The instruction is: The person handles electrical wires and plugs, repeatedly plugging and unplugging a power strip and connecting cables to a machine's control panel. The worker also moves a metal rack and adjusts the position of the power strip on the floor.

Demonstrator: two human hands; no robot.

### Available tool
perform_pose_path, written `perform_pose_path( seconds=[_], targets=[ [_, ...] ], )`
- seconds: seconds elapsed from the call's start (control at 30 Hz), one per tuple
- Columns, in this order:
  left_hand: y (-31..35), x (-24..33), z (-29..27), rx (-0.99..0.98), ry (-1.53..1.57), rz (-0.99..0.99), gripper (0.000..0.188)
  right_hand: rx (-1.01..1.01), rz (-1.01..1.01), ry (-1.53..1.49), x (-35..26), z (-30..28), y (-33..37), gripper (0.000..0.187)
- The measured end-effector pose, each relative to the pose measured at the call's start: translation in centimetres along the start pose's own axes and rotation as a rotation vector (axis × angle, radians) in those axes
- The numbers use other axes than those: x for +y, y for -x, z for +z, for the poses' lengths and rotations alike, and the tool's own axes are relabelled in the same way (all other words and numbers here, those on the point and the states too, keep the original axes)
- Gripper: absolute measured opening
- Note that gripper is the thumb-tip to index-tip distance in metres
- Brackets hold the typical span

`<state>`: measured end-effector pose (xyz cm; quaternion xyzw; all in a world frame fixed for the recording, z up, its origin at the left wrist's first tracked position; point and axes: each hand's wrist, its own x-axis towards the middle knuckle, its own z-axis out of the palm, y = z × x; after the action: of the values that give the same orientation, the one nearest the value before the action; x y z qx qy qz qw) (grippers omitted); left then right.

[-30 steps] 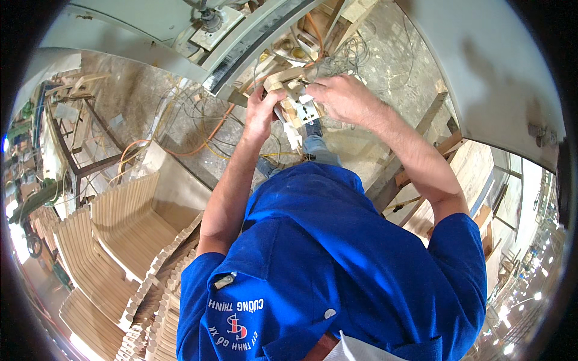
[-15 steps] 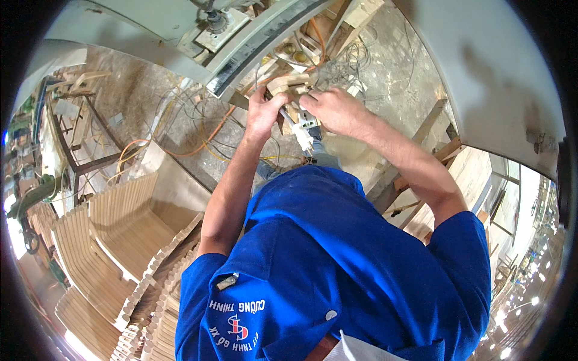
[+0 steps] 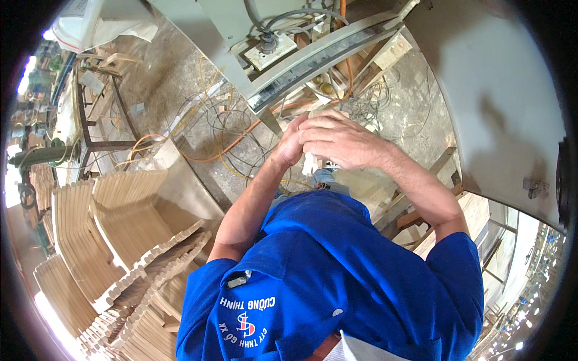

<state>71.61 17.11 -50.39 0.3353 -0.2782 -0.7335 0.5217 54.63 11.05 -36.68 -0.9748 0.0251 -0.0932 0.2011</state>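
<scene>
My left hand (image 3: 291, 143) and my right hand (image 3: 345, 142) meet in front of my body, below a grey metal frame. The right hand's fingers curl over the fingertips of the left, and both look closed. A white plug-like piece (image 3: 310, 163) sticks out beneath the hands. Its upper part, and whatever else lies between the palms, is hidden by my fingers.
A grey metal frame (image 3: 319, 57) with a socket box (image 3: 270, 53) stands ahead, and a large grey panel (image 3: 481, 108) is on the right. Cables and an orange hose (image 3: 232, 144) cross the floor. Curved wooden parts (image 3: 129, 210) are stacked at left.
My hands have come together, with the right now covering the left's fingers and much of the white piece. The view has shifted, so the frame and stacked wood sit differently.
</scene>
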Motion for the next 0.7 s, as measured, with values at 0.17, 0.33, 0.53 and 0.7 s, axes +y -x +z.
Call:
perform_pose_path(
  seconds=[0.17,0.33,0.53,0.7],
  targets=[
    [0.7,1.2,2.1,0.144,0.167,0.038,0.042,0.143,0.077,-0.123,1.5,1.1,-1.4,0.032],
    [0.3,0.0,1.6,0.193,0.394,0.055,0.057,0.232,0.307,-0.481,2.2,1.5,-2.8,0.027],
    [2.6,0.5,1.8,0.02,0.152,0.2,0.096,0.325,0.646,-0.828,3.2,1.3,-3.0,0.033],
    [3.6,1.0,1.9,0.115,0.133,0.138,0.101,0.577,0.651,-0.708,6.1,2.8,-4.0,0.026]
  ],
)
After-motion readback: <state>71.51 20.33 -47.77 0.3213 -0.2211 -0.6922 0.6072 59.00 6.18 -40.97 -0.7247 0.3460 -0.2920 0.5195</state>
